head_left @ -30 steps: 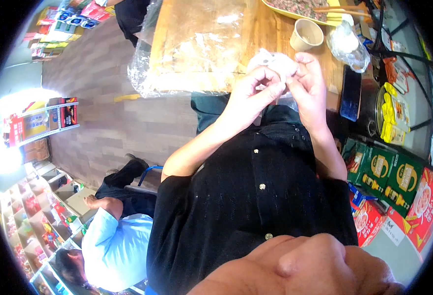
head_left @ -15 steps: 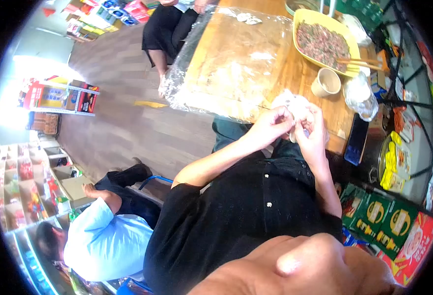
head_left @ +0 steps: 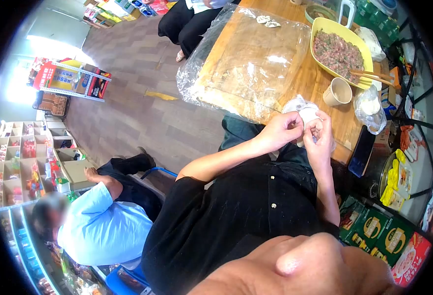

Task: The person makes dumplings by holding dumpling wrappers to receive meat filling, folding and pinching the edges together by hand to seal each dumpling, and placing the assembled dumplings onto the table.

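My left hand (head_left: 281, 132) and my right hand (head_left: 319, 140) meet at the table's near edge, fingertips pinched together on a small piece of white dough, mostly hidden by the fingers. Just beyond them lies a crumpled clear bag with something white (head_left: 302, 107) in it. A paper cup (head_left: 337, 92) stands beyond my right hand. Farther back is a yellow tray (head_left: 319, 28) of minced filling (head_left: 338, 53), with wooden chopsticks (head_left: 373, 75) across its edge. Two white dumplings (head_left: 268, 21) rest on the plastic-covered part of the table (head_left: 246, 64).
A phone (head_left: 362, 151) and a bag with white contents (head_left: 369, 107) lie at the right edge. Green boxes (head_left: 378, 231) stand below. A person in light blue (head_left: 106, 226) sits at lower left; another person's legs (head_left: 189, 27) show beyond the table.
The view has shifted, bringing more of the table, the full tray and the dumplings into sight. My hands stay together at the dough, their fingers slightly moved.
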### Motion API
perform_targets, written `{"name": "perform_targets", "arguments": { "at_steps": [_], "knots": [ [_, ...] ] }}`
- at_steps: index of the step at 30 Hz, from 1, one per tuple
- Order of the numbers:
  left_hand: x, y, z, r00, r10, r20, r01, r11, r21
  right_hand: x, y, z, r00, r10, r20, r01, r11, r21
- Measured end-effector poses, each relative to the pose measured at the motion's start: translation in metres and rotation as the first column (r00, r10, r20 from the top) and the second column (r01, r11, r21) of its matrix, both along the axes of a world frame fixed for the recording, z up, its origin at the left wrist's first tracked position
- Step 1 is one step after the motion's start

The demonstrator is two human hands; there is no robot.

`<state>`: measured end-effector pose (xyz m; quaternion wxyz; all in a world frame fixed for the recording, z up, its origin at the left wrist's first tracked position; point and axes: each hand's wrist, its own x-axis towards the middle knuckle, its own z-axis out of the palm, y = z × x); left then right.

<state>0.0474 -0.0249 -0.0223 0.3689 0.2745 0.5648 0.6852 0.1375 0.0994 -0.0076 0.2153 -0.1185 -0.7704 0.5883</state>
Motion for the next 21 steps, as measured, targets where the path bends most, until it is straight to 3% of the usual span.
{"name": "perform_targets", "arguments": {
  "at_steps": [2,4,5,8,11,15,18,21],
  "knots": [
    [0.001,0.002,-0.006,0.990,0.019,-0.141,-0.026,0.998,-0.050,0.002,-0.002,0.004,1.000,0.002,-0.003,-0.003,0.999,-0.039],
    [0.003,0.002,0.008,0.990,0.045,-0.134,-0.060,0.992,-0.111,0.002,0.000,-0.002,1.000,-0.009,-0.017,0.008,0.997,-0.072],
    [0.002,0.003,0.004,0.986,0.034,-0.162,-0.055,0.990,-0.129,0.002,0.004,-0.008,0.999,-0.030,-0.020,0.031,0.999,0.041],
    [0.005,0.004,-0.001,0.999,0.025,0.047,-0.025,1.000,0.000,0.003,0.003,-0.003,0.997,0.008,-0.081,-0.019,0.991,-0.132],
    [0.003,0.004,-0.009,0.996,0.010,0.087,-0.011,1.000,0.018,0.003,0.006,-0.005,0.997,0.009,-0.083,-0.024,0.982,-0.187],
    [0.000,0.004,-0.012,0.994,0.002,0.110,-0.003,1.000,0.002,0.003,0.009,-0.007,0.998,0.016,-0.065,-0.031,0.974,-0.224],
    [-0.001,0.005,-0.014,0.975,-0.026,0.219,0.021,0.999,0.026,0.003,0.010,-0.008,0.999,0.018,-0.042,-0.029,0.963,-0.267],
    [-0.001,0.006,-0.018,0.955,-0.028,0.296,0.020,0.999,0.030,0.007,0.013,-0.003,0.997,0.007,0.082,0.009,0.981,-0.194]
  ]
}}
